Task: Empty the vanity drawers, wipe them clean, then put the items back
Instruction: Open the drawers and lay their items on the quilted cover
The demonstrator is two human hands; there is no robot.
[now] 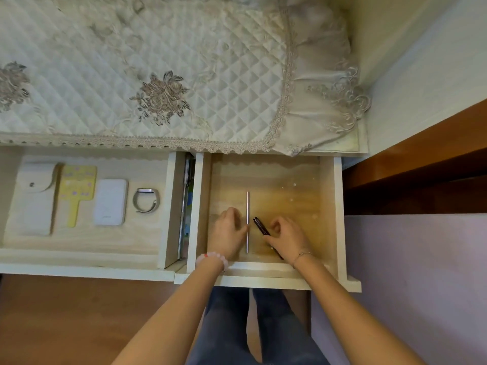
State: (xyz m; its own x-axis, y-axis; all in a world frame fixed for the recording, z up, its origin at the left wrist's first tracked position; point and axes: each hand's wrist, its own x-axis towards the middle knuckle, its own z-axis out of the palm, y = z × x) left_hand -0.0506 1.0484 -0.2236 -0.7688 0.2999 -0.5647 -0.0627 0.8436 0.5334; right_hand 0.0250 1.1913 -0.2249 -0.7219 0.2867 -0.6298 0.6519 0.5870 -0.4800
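Two vanity drawers stand pulled out. In the right drawer (303, 180) a thin silver pen (247, 206) lies lengthwise on the wooden bottom. My left hand (229, 233) rests just left of that pen, fingertips touching its lower part. My right hand (287, 238) is closed around a dark pen (259, 225) that points up and to the left, its tip close to the silver one. The left drawer (147, 233) holds a white pouch (34, 198), a yellow hand mirror (75, 193), a white power bank (110, 202) and a grey smart band (146, 204), laid side by side.
A quilted cream cloth with lace trim (158, 88) covers the vanity top behind the drawers. A dark wooden ledge (421, 167) runs at the right, above a pale lilac surface (421, 285). My legs are under the right drawer, over the brown floor (66, 320).
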